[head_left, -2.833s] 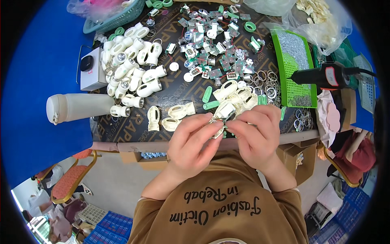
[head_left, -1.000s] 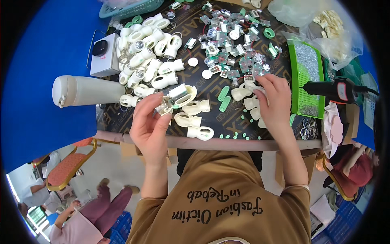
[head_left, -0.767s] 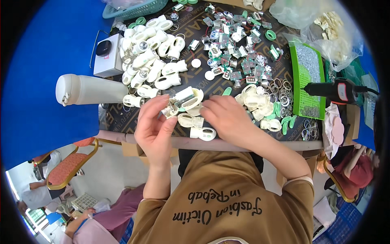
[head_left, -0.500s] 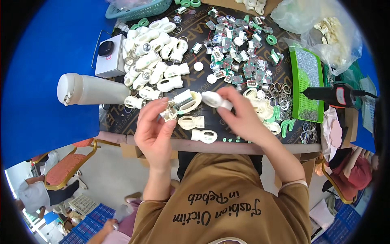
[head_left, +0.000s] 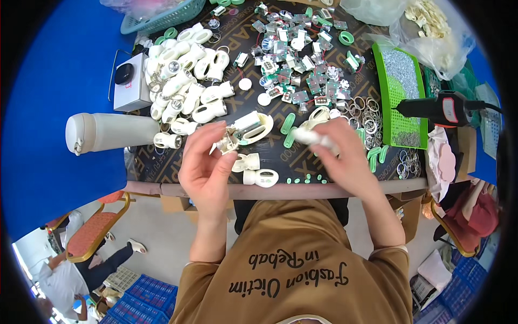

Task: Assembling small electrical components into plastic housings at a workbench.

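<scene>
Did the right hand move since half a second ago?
Yes, the right hand moved to the right, nearer the green tray.

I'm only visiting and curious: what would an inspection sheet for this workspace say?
Surface: dark printed tabletop.
Job's things: open pale casing with electronics; motion-blurred white piece.
Clutter: heaps of white casings, circuit boards and metal rings; green tray; pale bottle.
Hands: left hand, fingers closed on the open pale casing; right hand holds the white piece.
Cables: black cord on a black tool.
Surroundings: red chair, blue crates, other people.
</scene>
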A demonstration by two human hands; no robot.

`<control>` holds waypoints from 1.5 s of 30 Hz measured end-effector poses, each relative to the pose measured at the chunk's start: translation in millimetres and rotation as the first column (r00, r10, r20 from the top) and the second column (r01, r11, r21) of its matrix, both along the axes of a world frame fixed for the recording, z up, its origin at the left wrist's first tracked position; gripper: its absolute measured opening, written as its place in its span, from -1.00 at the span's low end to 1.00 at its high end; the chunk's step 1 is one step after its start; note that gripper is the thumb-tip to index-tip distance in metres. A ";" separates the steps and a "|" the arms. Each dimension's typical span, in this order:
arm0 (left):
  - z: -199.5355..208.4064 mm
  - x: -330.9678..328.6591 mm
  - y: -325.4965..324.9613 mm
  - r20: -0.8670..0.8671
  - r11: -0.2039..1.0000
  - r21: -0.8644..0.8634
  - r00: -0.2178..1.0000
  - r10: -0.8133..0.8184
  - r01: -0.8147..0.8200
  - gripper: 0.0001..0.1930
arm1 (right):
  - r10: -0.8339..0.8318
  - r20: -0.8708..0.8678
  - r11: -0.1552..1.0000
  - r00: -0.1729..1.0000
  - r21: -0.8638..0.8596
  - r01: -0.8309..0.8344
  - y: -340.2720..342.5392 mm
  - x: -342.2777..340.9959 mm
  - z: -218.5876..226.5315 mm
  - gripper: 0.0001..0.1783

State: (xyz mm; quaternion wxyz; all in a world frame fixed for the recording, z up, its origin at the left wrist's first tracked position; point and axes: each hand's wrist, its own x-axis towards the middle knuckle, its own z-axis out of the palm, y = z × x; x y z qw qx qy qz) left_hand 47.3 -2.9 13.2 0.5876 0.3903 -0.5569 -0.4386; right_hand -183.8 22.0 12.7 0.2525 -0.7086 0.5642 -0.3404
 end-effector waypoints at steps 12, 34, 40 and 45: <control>-2.8 -10.7 7.2 0.027 1.000 -0.027 1.000 -0.014 0.015 -0.69 | 0.119 -0.427 0.935 0.897 -0.255 -0.245 -9.5 67.0 -38.1 -0.82; -5.7 -36.7 12.1 -0.182 0.948 0.001 0.932 -0.313 0.319 -0.67 | -0.229 0.093 0.973 0.969 0.029 0.227 20.9 -11.3 -0.5 -0.78; 1.4 -60.2 18.3 -0.421 0.818 0.013 0.745 -0.517 0.575 -0.72 | -0.075 0.957 0.923 0.279 0.173 -0.343 17.0 14.8 -9.5 -0.64; -2.0 -57.8 15.9 -0.420 0.821 -0.018 0.741 -0.525 0.571 -0.75 | -0.262 0.958 0.853 -0.117 0.173 -0.493 22.4 27.4 -26.6 -0.44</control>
